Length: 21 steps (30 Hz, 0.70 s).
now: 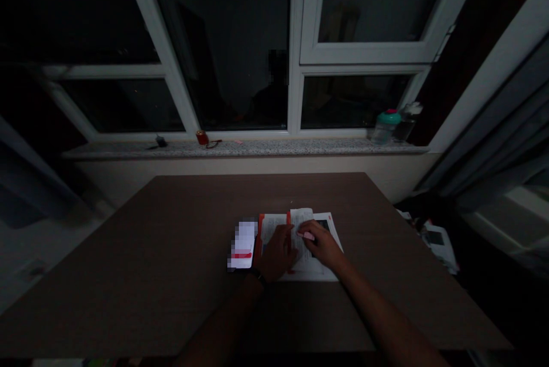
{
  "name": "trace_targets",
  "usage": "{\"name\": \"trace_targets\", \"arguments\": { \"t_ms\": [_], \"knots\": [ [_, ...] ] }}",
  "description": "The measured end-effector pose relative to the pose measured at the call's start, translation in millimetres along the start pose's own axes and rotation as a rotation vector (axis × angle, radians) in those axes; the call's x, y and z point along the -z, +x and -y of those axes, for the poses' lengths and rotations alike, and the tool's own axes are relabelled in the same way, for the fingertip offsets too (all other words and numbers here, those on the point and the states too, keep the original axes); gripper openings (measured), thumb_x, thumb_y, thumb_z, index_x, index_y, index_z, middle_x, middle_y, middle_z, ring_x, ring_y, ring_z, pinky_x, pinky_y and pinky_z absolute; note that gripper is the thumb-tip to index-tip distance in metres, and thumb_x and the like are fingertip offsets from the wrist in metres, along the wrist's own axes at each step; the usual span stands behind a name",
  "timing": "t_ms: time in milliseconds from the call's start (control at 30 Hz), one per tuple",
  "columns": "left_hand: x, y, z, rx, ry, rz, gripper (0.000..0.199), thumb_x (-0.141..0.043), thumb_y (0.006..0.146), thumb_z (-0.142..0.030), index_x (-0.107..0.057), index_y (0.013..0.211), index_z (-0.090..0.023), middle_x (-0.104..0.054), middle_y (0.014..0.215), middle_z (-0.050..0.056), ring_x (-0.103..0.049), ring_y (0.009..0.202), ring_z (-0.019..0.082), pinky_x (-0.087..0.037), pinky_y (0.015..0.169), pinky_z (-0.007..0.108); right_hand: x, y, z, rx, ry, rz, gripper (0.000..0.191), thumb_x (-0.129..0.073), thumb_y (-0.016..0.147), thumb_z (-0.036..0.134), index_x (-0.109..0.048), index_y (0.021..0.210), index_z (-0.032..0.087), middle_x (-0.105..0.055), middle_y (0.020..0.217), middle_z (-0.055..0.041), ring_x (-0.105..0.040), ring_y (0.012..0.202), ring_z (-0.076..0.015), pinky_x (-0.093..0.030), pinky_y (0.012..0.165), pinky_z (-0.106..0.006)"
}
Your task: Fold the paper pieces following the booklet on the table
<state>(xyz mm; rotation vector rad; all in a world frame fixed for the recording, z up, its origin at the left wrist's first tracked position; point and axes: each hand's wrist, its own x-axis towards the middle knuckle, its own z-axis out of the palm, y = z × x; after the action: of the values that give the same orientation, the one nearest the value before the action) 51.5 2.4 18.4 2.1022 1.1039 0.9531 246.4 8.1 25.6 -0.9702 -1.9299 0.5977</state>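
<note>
An open book (317,268) with printed pages and red edging lies on the brown table. My left hand (274,255) rests on its left page and the fold, fingers spread and holding nothing. A dark band is around that wrist. Over the right page, my right hand (322,242) is closed on a short pink pen-like thing (307,235); its far end points at the page near the fold. The dim light hides whether it touches the paper. Just left of the book lies a phone (244,244) with its screen lit and partly pixelated.
The wooden table (171,275) reaches toward a speckled windowsill (266,147). On the sill stand a small red jar (202,138), a small dark bottle (160,141), and a clear bottle with a teal lid (386,126) beside another bottle (407,121). Papers (440,246) lie beyond the table's right edge.
</note>
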Motion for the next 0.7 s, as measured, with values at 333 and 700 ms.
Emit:
{"name": "trace_targets", "arguments": {
  "t_ms": [333, 700],
  "knots": [
    [6.4, -1, 11, 0.008, 0.381, 0.001, 0.045, -0.063, 0.082, -0.020, -0.054, 0.126, -0.024, -0.048, 0.133, 0.007, -0.043, 0.125, 0.027, -0.037, 0.106, 0.047, -4, 0, -2, 0.022, -0.001, 0.064, 0.030, -0.051, 0.080, 0.005, -0.062, 0.101, 0.023, -0.061, 0.102, -0.0061, -0.058, 0.097, -0.0194, -0.047, 0.086, -0.033],
    [12.4, 0, 7, 0.063, 0.465, 0.087, 0.044, -0.065, 0.084, -0.029, -0.057, 0.127, -0.024, -0.048, 0.138, 0.008, -0.040, 0.129, 0.029, -0.035, 0.107, 0.048, 13, -4, -12, -0.071, -0.109, -0.062, 0.018, -0.054, 0.085, 0.016, -0.063, 0.099, 0.024, -0.064, 0.099, -0.0054, -0.058, 0.098, -0.0226, -0.044, 0.086, -0.036]
  ]
}}
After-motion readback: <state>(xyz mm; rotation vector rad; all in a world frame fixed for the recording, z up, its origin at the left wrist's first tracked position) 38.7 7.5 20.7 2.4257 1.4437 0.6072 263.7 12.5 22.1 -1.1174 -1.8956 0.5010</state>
